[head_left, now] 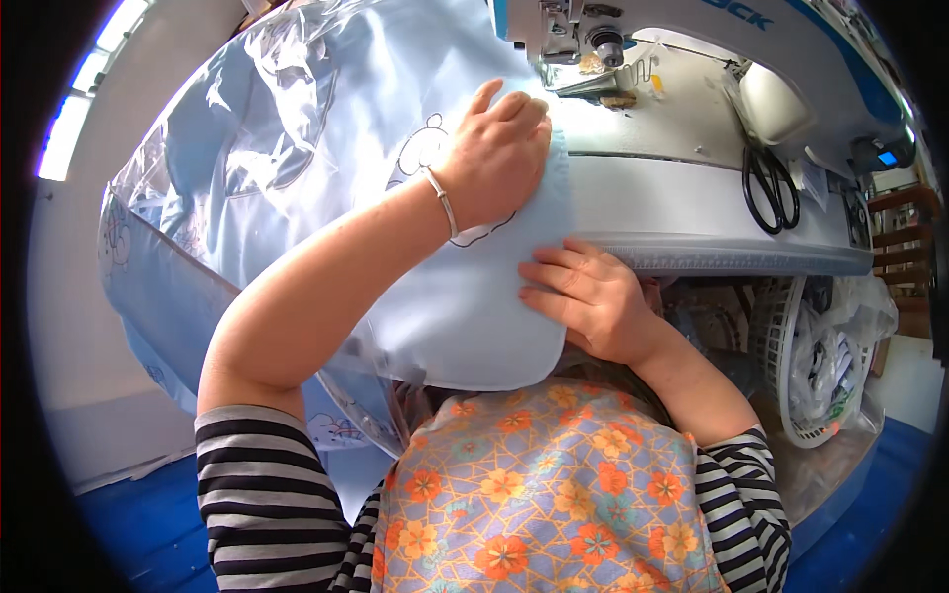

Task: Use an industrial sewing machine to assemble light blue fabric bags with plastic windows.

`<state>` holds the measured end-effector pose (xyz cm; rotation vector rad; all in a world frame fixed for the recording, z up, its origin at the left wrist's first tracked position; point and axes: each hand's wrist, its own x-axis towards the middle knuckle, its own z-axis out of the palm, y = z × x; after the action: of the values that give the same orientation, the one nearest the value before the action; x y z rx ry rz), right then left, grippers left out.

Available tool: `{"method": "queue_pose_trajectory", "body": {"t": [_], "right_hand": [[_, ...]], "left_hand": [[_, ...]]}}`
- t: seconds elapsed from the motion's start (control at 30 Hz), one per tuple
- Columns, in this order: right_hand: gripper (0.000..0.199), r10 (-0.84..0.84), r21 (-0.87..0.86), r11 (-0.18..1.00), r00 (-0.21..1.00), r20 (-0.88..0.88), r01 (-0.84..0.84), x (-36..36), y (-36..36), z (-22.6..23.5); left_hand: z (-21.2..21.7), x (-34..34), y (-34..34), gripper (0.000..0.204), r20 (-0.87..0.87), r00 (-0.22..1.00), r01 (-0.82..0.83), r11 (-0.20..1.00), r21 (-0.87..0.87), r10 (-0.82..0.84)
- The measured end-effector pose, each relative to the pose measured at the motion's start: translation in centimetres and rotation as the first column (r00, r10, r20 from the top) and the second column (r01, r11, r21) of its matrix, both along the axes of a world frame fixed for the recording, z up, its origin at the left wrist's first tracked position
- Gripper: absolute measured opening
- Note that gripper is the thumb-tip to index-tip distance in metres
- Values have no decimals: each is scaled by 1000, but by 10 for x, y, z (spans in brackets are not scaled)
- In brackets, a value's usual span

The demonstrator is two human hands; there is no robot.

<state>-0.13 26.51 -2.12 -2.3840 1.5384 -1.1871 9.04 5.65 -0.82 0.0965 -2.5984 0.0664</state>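
A light-blue, satin-like cloth piece (465, 331) with a printed cartoon outline lies in front of me, its rounded corner hanging over the table's near edge. My left hand (499, 148) is on its upper right edge, just below the sewing machine's needle area (583, 44). Its fingers are bent and closed on the cloth, the fingertips partly hidden. My right hand (603, 301) rests farther down the same right edge. Those fingers stretch leftward over the cloth, slightly apart, and the thumb is mostly hidden.
Black-handled scissors (771, 188) lie on the machine bed at right, beside a white cone-shaped thing (776, 104). A ruler strip (712, 259) runs along the table's front edge. Under it stands a white basket (786, 366) with plastic bags. More blue cloth and clear plastic (282, 128) spread leftward.
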Motion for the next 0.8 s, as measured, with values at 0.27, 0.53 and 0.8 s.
{"method": "queue_pose_trajectory", "body": {"t": [0.27,0.53,0.8], "right_hand": [[35,-135,-13,991,991,-3,135,-8,-5,-1],[33,-155,21,988,988,-10,155,-30,-39,12],[35,-143,13,990,987,-68,144,-45,-73,14]], "left_hand": [[9,28,37,39,117,992,-69,979,191,47],[23,107,92,62,418,883,-362,879,310,216],[25,173,16,61,332,796,-557,827,73,507]]}}
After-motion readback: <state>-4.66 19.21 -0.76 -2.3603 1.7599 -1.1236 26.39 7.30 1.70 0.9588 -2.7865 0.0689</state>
